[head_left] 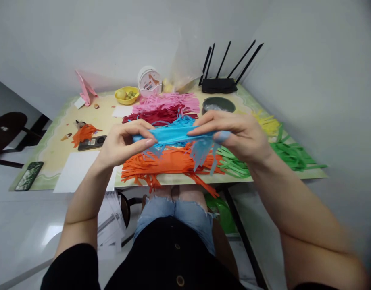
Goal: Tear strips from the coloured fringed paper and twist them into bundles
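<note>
Both hands hold a bundle of blue paper strips (176, 135) level above the table's near edge. My left hand (123, 143) pinches its left end between thumb and fingers. My right hand (236, 135) grips the right end, fingers closed over it, and loose blue fringe hangs down below it. Under the bundle lies a pile of orange paper strips (167, 163). More blue strips (181, 121) lie just behind the bundle.
On the table (52, 151) lie green strips (290, 155), yellow strips (268, 125), pink strips (170, 100) and dark red strips (157, 114). A router (218, 84), grey bowl (218, 104), yellow bowl (126, 95), white sheet (75, 169), orange scraps (84, 133) and phone (30, 175) are there too.
</note>
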The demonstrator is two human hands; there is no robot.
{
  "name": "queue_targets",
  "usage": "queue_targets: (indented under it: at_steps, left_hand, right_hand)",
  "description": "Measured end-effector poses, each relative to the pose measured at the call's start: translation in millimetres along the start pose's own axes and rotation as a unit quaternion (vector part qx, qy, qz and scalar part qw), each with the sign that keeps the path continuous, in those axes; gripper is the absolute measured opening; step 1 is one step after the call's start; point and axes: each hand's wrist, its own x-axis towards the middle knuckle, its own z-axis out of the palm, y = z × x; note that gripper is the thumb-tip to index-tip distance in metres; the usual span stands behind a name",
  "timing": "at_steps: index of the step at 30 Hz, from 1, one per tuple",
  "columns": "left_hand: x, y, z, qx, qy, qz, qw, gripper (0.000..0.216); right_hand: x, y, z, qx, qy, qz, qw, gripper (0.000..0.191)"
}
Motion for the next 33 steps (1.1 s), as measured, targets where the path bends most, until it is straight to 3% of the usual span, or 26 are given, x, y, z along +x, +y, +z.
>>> queue_targets:
  at_steps: [3, 7, 10, 13, 17, 20, 23, 27, 33]
  left_hand:
    - [-1.0, -2.3, 5.6, 0.034, 0.041, 0.006, 0.999, 0.028]
    - [-3.4, -3.8, 9.4, 0.105, 0.074, 0.018, 0.992, 0.027]
    - [-2.4, 0.4, 8.9, 0.163, 0.055, 0.015, 0.985, 0.024]
    - [-0.4, 5.3, 7.9, 0.168, 0.034, 0.007, 0.985, 0.014]
    - [-2.1, 6.9, 9.1, 0.062, 0.026, -0.027, 0.997, 0.018]
    - [-6.6, 3.2, 12.4, -0.064, 0.044, -0.061, 0.995, 0.023]
    - [-10.4, -1.5, 16.2, -0.150, 0.070, -0.081, 0.983, 0.026]
    - [-11.4, -4.3, 19.8, -0.200, 0.090, -0.077, 0.973, 0.016]
    - [-10.5, -7.9, 21.6, -0.208, 0.082, -0.043, 0.974, 0.011]
  right_hand:
    - [-0.7, -3.1, 5.9, -0.049, 0.031, -0.004, 0.998, 0.015]
    - [-1.6, -10.4, 10.7, -0.096, 0.029, 0.013, 0.995, 0.019]
    - [-1.6, -13.0, 11.5, -0.126, 0.035, 0.055, 0.990, 0.034]
    - [-0.9, -13.0, 12.3, -0.135, 0.046, 0.074, 0.987, 0.021]
    - [-1.7, -15.5, 15.4, -0.061, 0.076, 0.139, 0.985, 0.005]
    - [-4.0, -19.4, 20.5, 0.050, 0.110, 0.183, 0.976, 0.007]
    - [-6.5, -20.0, 26.3, 0.140, 0.142, 0.176, 0.964, 0.015]
    - [-8.9, -14.1, 30.5, 0.183, 0.143, 0.141, 0.962, 0.017]
    - [-10.5, -6.2, 30.5, 0.216, 0.145, 0.157, 0.953, 0.010]
